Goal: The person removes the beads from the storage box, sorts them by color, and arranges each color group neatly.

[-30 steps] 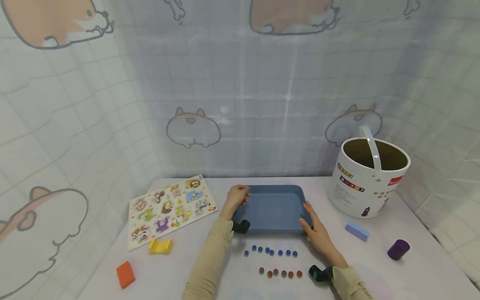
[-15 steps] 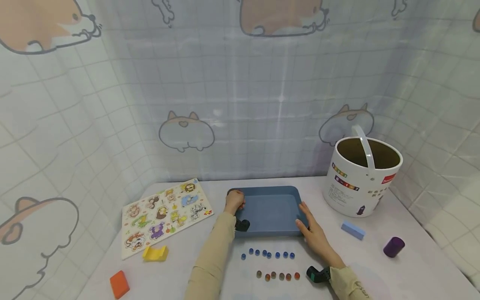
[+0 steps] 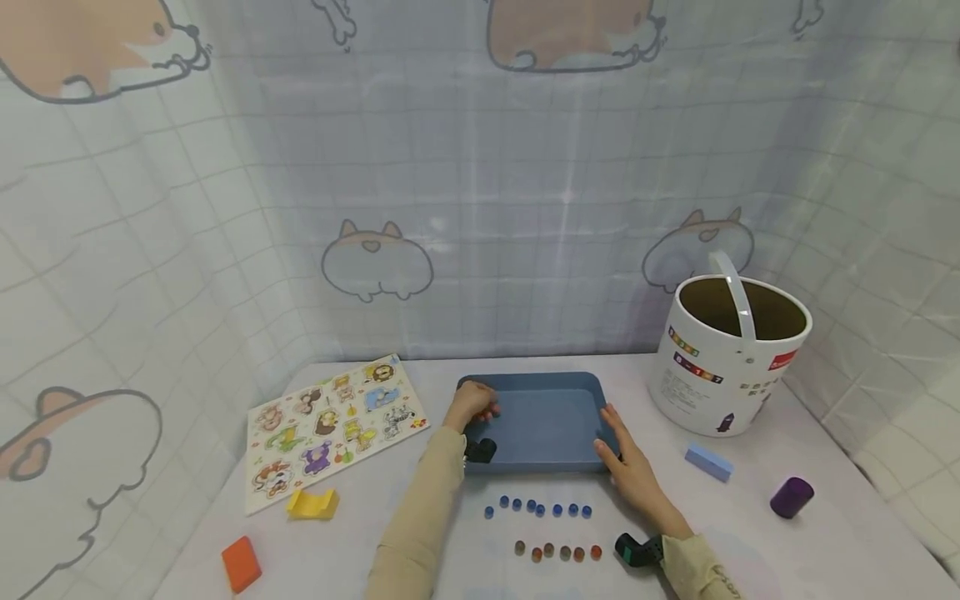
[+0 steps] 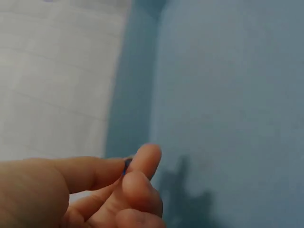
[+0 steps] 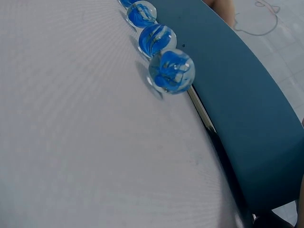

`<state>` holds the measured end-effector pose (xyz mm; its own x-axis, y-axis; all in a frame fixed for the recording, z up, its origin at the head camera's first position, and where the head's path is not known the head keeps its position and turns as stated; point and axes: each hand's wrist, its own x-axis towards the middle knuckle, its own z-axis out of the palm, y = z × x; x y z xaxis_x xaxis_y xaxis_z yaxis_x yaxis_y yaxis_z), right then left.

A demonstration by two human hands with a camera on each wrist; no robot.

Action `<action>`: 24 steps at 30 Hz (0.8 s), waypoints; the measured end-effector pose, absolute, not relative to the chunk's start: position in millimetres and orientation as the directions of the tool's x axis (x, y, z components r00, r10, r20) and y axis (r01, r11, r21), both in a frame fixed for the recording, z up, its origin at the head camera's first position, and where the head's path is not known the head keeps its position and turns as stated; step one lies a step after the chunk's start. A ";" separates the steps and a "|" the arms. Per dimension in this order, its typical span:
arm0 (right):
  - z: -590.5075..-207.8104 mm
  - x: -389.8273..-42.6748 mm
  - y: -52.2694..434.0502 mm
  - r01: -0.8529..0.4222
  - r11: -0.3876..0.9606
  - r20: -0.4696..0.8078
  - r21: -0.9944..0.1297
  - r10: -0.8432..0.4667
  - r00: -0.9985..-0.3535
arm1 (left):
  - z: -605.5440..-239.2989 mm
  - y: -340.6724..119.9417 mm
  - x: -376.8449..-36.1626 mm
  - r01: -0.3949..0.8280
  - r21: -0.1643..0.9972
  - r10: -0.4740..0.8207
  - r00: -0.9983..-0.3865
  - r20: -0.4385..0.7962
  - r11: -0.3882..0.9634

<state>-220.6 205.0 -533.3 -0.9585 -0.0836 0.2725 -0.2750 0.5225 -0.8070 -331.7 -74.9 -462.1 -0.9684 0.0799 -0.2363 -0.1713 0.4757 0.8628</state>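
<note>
A shallow blue-grey tray (image 3: 546, 421) lies on the table. Over its left end, my left hand (image 3: 471, 403) pinches a small dark blue thing, probably a marble (image 4: 127, 165), between thumb and fingers; most of it is hidden. My right hand (image 3: 632, 471) rests against the tray's right side with fingers extended. In front of the tray runs an uneven row of blue marbles (image 3: 557, 510). Close up in the right wrist view, a clear marble (image 5: 172, 71) with blue swirls sits beside the tray wall. Nearer me lies a second row of brownish and orange-red marbles (image 3: 565, 553).
An animal picture board (image 3: 337, 429) lies at the left, with a yellow arch block (image 3: 312, 504) and an orange block (image 3: 242, 565) before it. To the right stand a white bucket (image 3: 727, 367), a light blue block (image 3: 708, 462) and a purple cylinder (image 3: 792, 497). Patterned curtain encloses the table.
My left hand has shifted slightly nearer over the tray's left end and turned, its fingers curling in and then reappearing. The right hand stays at the tray's side. The head view swung slightly.
</note>
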 end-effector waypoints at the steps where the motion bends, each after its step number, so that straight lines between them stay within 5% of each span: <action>1: -533.6 -220.5 205.5 -0.274 0.522 0.271 -0.808 -0.085 -0.959 | -458.9 -77.2 -329.9 -0.174 0.875 0.108 -0.963 -0.247 0.452; 12: -532.3 -219.0 205.1 -0.264 0.533 0.257 -0.804 -0.091 -0.962 | -437.3 -112.0 -291.0 -0.074 0.938 0.261 -0.950 -0.169 0.340; 24: -530.1 -219.2 204.9 -0.282 0.529 0.272 -0.801 -0.098 -0.957 | -462.3 -155.1 -210.7 0.014 0.904 0.424 -0.886 -0.186 0.426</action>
